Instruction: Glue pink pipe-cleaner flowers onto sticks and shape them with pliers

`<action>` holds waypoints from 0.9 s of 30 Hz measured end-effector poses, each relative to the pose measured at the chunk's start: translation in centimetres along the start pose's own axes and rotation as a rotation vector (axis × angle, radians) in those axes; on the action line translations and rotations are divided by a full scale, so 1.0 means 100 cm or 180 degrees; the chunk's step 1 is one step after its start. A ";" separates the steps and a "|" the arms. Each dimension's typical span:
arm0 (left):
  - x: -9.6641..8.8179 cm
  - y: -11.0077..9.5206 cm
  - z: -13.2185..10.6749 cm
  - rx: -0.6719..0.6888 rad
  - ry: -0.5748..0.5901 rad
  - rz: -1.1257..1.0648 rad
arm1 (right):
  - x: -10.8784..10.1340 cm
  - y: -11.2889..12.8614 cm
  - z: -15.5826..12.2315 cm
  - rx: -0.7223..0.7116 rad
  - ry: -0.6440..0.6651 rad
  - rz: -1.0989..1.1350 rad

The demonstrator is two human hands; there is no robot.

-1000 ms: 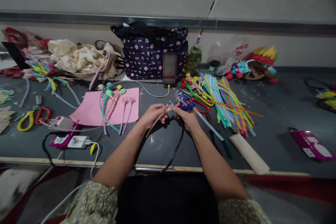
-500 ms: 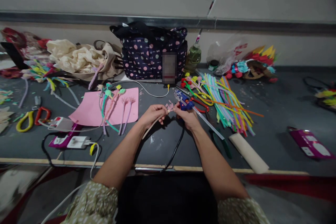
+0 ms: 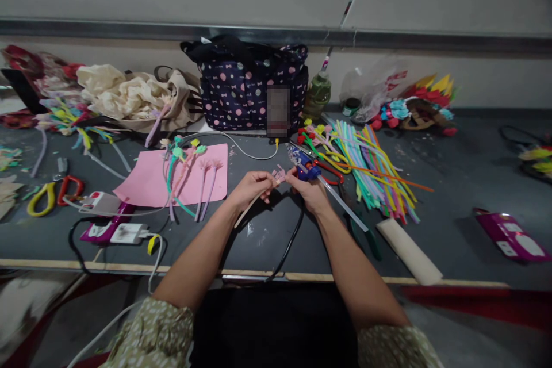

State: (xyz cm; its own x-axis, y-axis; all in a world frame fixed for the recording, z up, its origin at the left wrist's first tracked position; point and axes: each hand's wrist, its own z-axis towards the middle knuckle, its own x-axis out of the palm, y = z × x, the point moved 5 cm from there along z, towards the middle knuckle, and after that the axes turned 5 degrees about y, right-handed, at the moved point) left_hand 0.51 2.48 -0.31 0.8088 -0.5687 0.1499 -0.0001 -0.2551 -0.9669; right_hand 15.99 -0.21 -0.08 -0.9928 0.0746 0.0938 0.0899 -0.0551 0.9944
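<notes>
Pinched in my left hand (image 3: 253,187) is a pipe-cleaner flower (image 3: 279,174) with a pink fringed head and a beige stem that slants down over the table. My right hand (image 3: 311,192) is closed round a blue glue gun (image 3: 307,169), whose clear glue stick (image 3: 342,202) juts out toward the lower right. The thumb side of that hand reaches the base of the pink head; whether it touches cannot be made out. Left of my hands, finished pipe-cleaner flowers (image 3: 210,168) lie on a pink sheet (image 3: 146,175).
Loose coloured pipe cleaners (image 3: 375,169) and red-handled pliers (image 3: 331,172) lie to the right, near a beige roll (image 3: 409,251). A dotted bag (image 3: 235,89) and a green bottle (image 3: 319,92) stand behind. Scissors (image 3: 42,199) and a purple power strip (image 3: 101,232) sit left.
The glue gun has shifted slightly right and down in my right hand. My left hand and the flower are almost still.
</notes>
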 end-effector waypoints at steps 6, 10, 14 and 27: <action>0.000 0.001 0.000 0.0000 0.0031 -0.0066 | -0.001 0.002 -0.001 0.0004 -0.0085 -0.0060; 0.000 0.001 0.000 0.0014 0.0026 -0.0024 | 0.000 0.001 -0.001 0.0034 -0.0052 -0.0104; 0.000 0.000 0.000 0.0002 0.0030 -0.0036 | 0.000 0.001 0.000 -0.0028 -0.0030 -0.0140; 0.001 0.000 -0.001 -0.0026 0.0030 -0.0033 | 0.001 0.006 -0.001 -0.0068 -0.0033 -0.0109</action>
State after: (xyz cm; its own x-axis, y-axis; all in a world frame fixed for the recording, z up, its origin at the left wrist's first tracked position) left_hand 0.54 2.35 -0.24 0.8032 -0.5733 0.1618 0.0034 -0.2672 -0.9636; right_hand 15.94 -0.36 0.49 -0.9944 0.0870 0.0605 0.0541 -0.0735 0.9958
